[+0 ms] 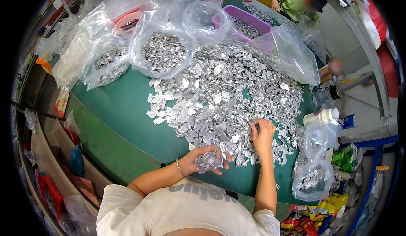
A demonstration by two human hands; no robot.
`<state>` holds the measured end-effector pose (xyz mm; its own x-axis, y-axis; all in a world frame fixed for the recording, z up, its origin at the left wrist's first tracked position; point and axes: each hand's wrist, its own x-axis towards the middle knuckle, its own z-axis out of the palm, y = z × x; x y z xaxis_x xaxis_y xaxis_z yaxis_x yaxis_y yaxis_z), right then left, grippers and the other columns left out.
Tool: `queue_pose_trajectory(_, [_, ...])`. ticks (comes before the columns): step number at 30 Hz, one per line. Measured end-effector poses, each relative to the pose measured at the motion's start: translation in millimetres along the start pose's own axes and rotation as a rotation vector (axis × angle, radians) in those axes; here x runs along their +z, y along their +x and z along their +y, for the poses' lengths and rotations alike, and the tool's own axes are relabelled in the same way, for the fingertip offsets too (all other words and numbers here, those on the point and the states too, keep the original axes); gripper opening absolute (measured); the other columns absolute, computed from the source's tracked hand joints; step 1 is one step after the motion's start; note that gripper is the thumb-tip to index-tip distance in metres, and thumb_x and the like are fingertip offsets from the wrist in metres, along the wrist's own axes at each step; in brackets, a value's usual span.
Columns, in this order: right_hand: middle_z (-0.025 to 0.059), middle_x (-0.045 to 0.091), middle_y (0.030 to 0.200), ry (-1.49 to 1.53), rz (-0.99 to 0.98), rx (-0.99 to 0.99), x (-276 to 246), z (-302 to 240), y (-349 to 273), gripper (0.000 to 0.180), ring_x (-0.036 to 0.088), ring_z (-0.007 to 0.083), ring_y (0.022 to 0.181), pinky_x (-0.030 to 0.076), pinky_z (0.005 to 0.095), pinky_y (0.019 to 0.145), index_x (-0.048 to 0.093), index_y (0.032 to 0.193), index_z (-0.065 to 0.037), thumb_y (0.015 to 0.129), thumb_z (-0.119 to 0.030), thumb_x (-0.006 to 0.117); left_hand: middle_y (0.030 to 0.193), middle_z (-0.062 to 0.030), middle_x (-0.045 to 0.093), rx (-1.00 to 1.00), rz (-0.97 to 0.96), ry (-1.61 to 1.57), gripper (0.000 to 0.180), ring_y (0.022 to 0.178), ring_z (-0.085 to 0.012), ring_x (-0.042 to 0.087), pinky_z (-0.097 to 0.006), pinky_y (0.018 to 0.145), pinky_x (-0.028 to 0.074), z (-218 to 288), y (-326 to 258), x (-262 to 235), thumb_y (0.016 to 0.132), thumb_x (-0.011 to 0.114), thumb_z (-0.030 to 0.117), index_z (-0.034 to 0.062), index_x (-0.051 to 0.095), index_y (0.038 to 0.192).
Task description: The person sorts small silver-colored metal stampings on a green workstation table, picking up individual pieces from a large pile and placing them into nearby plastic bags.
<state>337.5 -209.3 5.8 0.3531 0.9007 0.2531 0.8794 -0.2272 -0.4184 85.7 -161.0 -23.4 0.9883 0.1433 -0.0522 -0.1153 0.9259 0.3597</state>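
A wide heap of small, flat silver metal pieces (220, 92) covers the middle of the green table. My left hand (198, 162) is palm up at the heap's near edge, its fingers curled round a cupped handful of rounded silver metal pieces (210, 160). To its right, my right hand (264, 134) reaches down onto the heap. Its fingers are bent and pressed together at the tips; whatever is between them is hidden among the loose pieces.
Clear plastic bags of metal pieces (163, 52) stand along the far side, near a purple bin (249, 18) and a pink basin (128, 21). A white bottle (321, 116) and another bag (313, 181) sit at the right edge. A person in green (292, 5) is at the far right.
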Motion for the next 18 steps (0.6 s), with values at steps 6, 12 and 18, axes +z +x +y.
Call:
queue_pose_trajectory(6, [0.0094,0.06,0.11,0.109,-0.174,-0.072,-33,-19,-15,0.029,0.052,0.029,0.105,0.036,0.0379,0.092,0.063,0.097,-0.004,0.071,-0.01,0.074,0.125,-0.0221,0.044,0.013,0.062,0.06,0.055,0.11,-0.0325,0.053,-0.036,0.078,0.057,4,-7,19,0.087,0.054,0.046,0.0034,0.05,0.121])
queue_pose_trajectory(12, [0.0125,0.051,0.129,0.11,-0.216,-0.256,2,-24,4,0.044,0.042,0.0318,0.125,0.032,0.0398,0.103,0.056,0.119,-0.007,0.079,-0.021,0.069,0.124,-0.0203,0.045,-0.008,0.026,-0.027,0.058,0.111,-0.032,0.054,-0.033,0.073,0.058,1,-6,22,0.085,0.057,0.037,0.0008,0.043,0.128])
queue_pose_trajectory(18, [0.0082,0.052,0.127,0.065,-0.18,-0.275,1,-8,-21,0.026,0.044,0.0312,0.123,0.033,0.0425,0.101,0.062,0.105,-0.009,0.08,-0.017,0.067,0.118,-0.0179,0.049,-0.06,0.08,-0.118,0.054,0.109,-0.0305,0.055,-0.029,0.07,0.059,-3,-8,26,0.084,0.059,0.036,0.0022,0.048,0.124])
